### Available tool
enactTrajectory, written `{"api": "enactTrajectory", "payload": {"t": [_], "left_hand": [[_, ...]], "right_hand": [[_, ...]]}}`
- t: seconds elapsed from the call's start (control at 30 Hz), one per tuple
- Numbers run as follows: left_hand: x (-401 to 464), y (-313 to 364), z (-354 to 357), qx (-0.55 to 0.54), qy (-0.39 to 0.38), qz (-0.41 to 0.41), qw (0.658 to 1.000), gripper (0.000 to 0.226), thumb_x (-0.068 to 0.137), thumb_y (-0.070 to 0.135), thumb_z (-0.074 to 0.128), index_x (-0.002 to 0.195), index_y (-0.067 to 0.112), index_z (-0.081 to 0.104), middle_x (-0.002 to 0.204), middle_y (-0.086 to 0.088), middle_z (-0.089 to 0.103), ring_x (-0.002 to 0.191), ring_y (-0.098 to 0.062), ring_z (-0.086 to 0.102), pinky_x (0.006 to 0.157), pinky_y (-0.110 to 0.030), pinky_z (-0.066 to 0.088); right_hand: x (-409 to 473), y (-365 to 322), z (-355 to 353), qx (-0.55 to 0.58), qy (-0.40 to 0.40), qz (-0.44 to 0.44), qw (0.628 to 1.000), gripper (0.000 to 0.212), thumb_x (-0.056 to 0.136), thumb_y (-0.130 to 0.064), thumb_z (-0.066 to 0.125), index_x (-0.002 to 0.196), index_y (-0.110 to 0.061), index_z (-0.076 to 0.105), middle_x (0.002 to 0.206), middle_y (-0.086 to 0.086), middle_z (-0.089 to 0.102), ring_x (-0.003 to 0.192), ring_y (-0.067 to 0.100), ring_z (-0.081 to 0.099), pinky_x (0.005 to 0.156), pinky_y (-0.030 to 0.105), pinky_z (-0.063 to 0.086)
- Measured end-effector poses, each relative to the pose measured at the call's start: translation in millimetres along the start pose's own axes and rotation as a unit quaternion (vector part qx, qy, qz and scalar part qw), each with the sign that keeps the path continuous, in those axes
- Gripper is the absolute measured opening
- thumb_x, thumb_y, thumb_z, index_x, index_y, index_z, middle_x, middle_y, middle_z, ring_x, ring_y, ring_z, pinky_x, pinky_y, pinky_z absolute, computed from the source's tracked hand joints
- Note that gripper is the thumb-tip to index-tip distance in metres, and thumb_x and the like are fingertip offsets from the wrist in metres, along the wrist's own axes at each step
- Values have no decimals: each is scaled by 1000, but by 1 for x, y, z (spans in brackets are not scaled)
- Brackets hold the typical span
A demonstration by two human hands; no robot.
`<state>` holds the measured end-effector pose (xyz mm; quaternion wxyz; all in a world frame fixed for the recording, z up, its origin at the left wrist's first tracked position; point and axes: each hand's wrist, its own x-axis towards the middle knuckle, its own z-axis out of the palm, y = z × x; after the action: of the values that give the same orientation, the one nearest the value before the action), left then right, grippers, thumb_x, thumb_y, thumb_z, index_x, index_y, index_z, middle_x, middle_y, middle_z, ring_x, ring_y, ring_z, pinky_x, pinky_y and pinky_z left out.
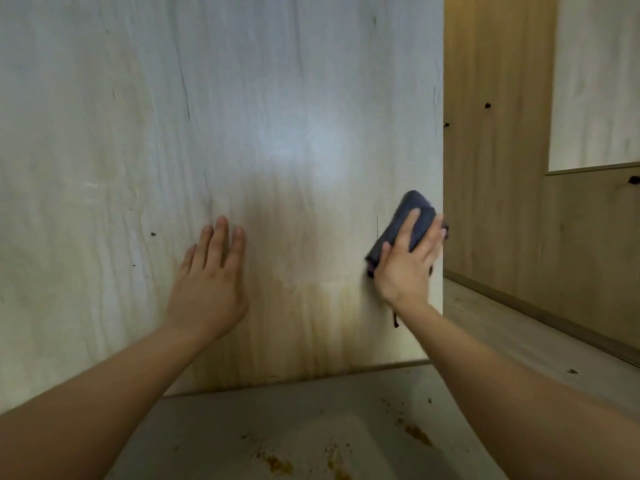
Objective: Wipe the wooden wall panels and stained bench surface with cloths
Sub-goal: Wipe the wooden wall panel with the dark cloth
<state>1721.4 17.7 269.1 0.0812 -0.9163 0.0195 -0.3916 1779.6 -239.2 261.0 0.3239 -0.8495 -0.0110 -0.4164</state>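
Observation:
A pale wooden wall panel (242,116) fills most of the view, with a yellowish stain low down near its base. My left hand (207,285) lies flat against the panel with straight fingers and holds nothing. My right hand (407,261) presses a folded dark blue cloth (412,211) against the panel close to its right edge, fingers spread over the cloth. Below the panel runs the bench surface (311,410), grey-white with brown stains and crumbs towards the bottom of the view.
To the right the panel ends at a vertical edge (442,168). Beyond it stands a darker wooden wall (495,168) with small dark knots and a light inset panel (595,81). The bench continues to the right along that wall.

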Motion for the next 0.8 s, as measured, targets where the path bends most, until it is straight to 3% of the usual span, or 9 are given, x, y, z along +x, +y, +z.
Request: {"api": "enactTrajectory", "payload": {"t": [0.13,0.2,0.37,0.53,0.63,0.7,0.8], "left_hand": [[2,6,-7,41,18,13,999,95,76,33,71,151,9,18,155,-22,16,142,-35,23,113,-45,21],[7,21,-13,37,33,40,998,89,78,31,69,150,10,21,155,-19,20,141,-33,26,113,-43,17],[29,79,-18,-29,11,65,997,86,90,32,49,151,18,-10,158,-6,-15,146,-20,-9,117,-32,-4],[19,94,-6,-36,-3,77,996,86,91,30,48,150,21,-14,158,-4,-18,146,-21,-12,115,-31,-8],[10,91,-1,-37,4,94,995,89,88,28,54,148,23,-12,159,-5,-11,147,-23,-6,113,-31,-8],[7,93,0,-28,0,95,995,91,88,30,54,143,25,-19,158,-4,-13,147,-22,-7,113,-31,-9],[6,95,-1,-5,-8,89,996,90,92,33,48,141,25,-27,157,-3,-21,146,-20,-13,110,-30,-15]], "right_hand": [[-12,-37,9,-72,-92,-220,968,63,103,-31,25,147,-22,-19,152,10,-32,137,29,-33,116,38,-9],[9,-37,0,-93,-102,-273,952,61,103,-30,24,149,-25,-15,153,7,-30,140,25,-30,116,33,-9],[60,-13,-35,-4,-39,-117,992,62,103,-33,26,149,-26,-15,153,5,-32,141,26,-27,110,31,-9],[8,38,-19,-25,-74,-54,995,67,103,-34,27,146,-21,-23,148,9,-39,139,31,-30,115,37,-4],[-37,38,-2,-57,-154,-78,983,73,102,-34,28,137,-18,-34,140,8,-48,133,32,-39,119,45,3],[-47,24,6,-54,-198,-151,967,76,100,-29,34,136,-25,-33,138,4,-50,131,29,-43,118,48,2],[-42,21,6,-84,-214,-242,943,88,95,-25,46,135,-31,-32,141,-1,-47,133,23,-41,119,43,2]]}}
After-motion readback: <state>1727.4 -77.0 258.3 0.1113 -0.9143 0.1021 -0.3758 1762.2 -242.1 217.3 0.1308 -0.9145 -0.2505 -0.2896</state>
